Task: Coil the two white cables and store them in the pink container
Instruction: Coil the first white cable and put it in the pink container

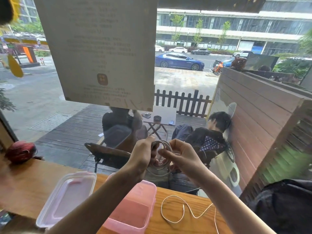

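Raised in front of the window, my left hand (143,157) grips a coil of white cable (166,146) in several loops. My right hand (181,157) pinches the same coil from the right, its fingers closed on the loops. Part of the cable hangs down below the hands (157,173). A second white cable (184,210) lies loose and uncoiled on the wooden counter, right of the pink container (148,210). That container stands open under my left forearm. Its clear lid (67,198) lies flat to the left.
The wooden counter (168,223) runs along a big window with a paper notice (101,48) stuck on it. A red object (21,151) sits at the counter's far left. A dark bag (287,205) lies at the right. People sit outside behind the glass.
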